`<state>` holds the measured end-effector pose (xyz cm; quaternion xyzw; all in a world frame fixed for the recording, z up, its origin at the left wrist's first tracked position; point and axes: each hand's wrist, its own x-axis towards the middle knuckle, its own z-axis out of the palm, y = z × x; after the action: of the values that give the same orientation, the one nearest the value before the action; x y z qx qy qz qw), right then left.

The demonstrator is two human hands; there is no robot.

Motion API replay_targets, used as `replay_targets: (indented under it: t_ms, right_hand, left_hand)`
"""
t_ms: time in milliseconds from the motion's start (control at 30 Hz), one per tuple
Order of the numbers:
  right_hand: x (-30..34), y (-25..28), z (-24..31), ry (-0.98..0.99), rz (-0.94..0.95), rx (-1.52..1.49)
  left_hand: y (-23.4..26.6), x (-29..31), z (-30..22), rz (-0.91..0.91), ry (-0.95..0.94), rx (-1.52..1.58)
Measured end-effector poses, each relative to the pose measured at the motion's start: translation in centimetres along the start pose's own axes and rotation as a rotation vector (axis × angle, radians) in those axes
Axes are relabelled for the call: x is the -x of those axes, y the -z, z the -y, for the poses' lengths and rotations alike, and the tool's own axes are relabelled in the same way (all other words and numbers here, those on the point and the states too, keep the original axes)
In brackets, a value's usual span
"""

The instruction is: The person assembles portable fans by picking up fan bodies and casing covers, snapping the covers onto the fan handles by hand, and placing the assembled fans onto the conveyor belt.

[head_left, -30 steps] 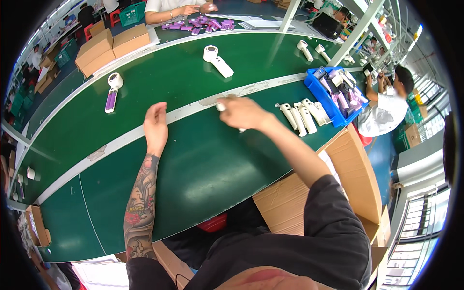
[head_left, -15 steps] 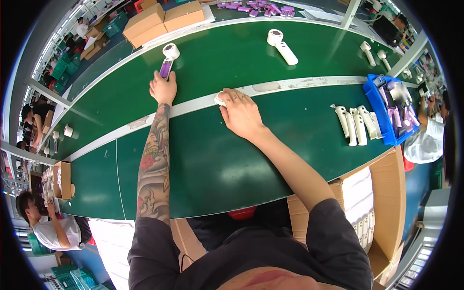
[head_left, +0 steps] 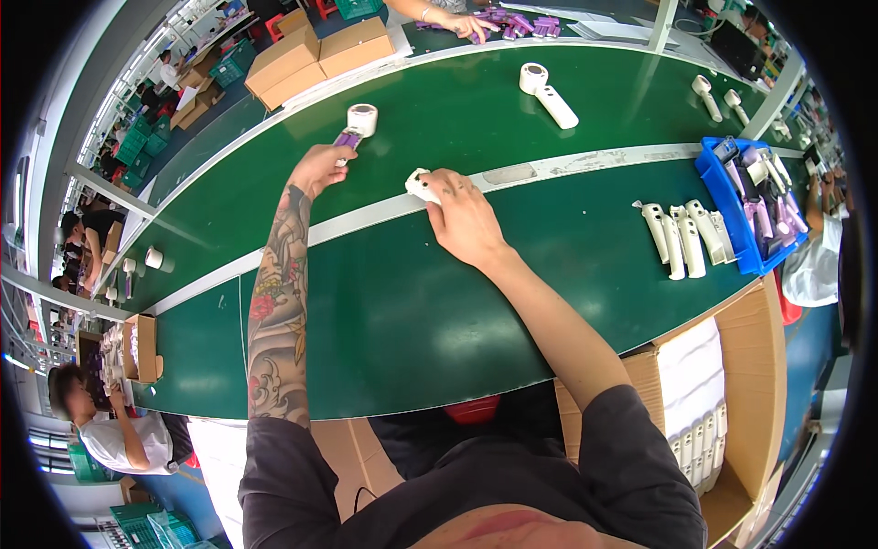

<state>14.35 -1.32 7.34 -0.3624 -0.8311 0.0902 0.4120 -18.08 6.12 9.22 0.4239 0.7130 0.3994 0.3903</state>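
My left hand (head_left: 320, 168) is closed round the purple open handle of a white handheld fan (head_left: 363, 119), over the far green belt. The fan's round head points away from me. On the pale rail dividing the two green surfaces, my right hand (head_left: 465, 218) is closed over a white plastic handle shell (head_left: 420, 185). Only the shell's left end shows past the fingers. Another white handheld fan (head_left: 549, 96) lies on the belt beyond, to the right, apart from both hands.
Several white handle shells (head_left: 692, 240) lie at the right beside a blue bin (head_left: 718, 197) of purple and white parts. Below is a cardboard box (head_left: 764, 357) of white shells. Across the belt, another person's hand (head_left: 473, 27) touches purple parts (head_left: 517, 22). More fans (head_left: 705, 98) lie farther right.
My left hand has moved right with the fan and now grips its handle more from the side. More of the white shell shows at my right hand. Another person's hand has appeared at the purple parts.
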Motion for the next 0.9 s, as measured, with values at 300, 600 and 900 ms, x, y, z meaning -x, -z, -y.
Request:
replay_targets:
  t_ms: [300,600,900]
  right_hand:
    - [0.5,0.5,-2.8,-0.376,-0.175,-0.389]
    - [0.5,2.3,-1.4,-0.501,-0.044,-0.686]
    - [0.9,2.4,1.2,-0.237,-0.069,-0.424]
  left_hand:
    - [-9.6,12.5,-2.1,0.480,-0.197,1.009]
    - [-12.7,13.0,-0.7,0.552,-0.240,1.078]
    - [-14.7,16.4,-1.9,0.307,-0.245,0.956]
